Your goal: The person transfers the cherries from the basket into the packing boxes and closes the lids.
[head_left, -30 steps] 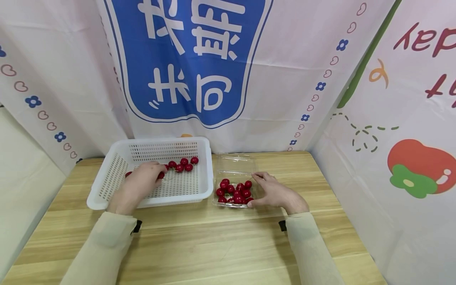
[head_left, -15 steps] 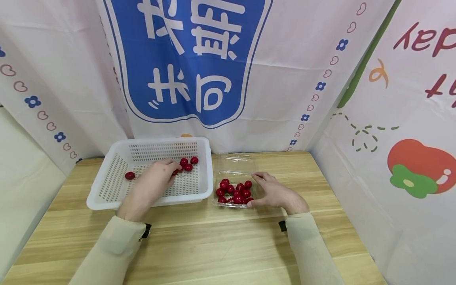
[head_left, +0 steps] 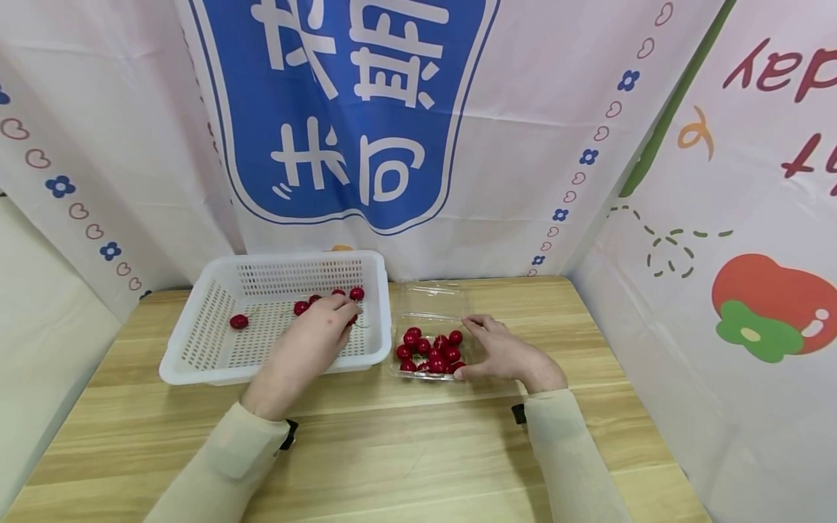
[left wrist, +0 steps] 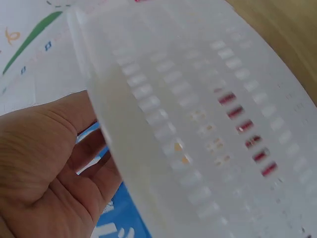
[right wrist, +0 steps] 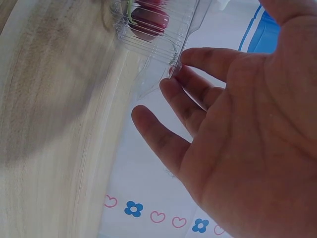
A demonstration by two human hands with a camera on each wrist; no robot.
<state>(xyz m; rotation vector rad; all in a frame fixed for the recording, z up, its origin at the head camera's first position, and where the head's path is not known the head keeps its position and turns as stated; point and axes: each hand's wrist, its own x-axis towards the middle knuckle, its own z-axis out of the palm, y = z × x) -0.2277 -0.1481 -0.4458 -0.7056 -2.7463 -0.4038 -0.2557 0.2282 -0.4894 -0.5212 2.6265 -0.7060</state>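
Left hand (head_left: 314,340) placed at round red cherries (head_left: 301,308) in rectangular white plastic basket (head_left: 378,334), grasp can't be told; clear plastic clamshell (head_left: 418,377) touched by loosely spread right hand (head_left: 502,357).

The table (head_left: 405,450) I'm working at has a pale yellow-brown wood-grain top, its streaks running mostly from my left to my right, with darker bands among lighter ones. Soft shadows fall across it below my forearms. Directly on it, left of the middle and close to the far edge, stands a white plastic basket (head_left: 379,327), upright, rectangular with rounded corners and slotted walls, its long side facing me. Just beside its right end sits a small clear plastic box (head_left: 418,376), also upright, its lid (head_left: 433,298) folded back away from me; whether box and basket touch, I can't tell.
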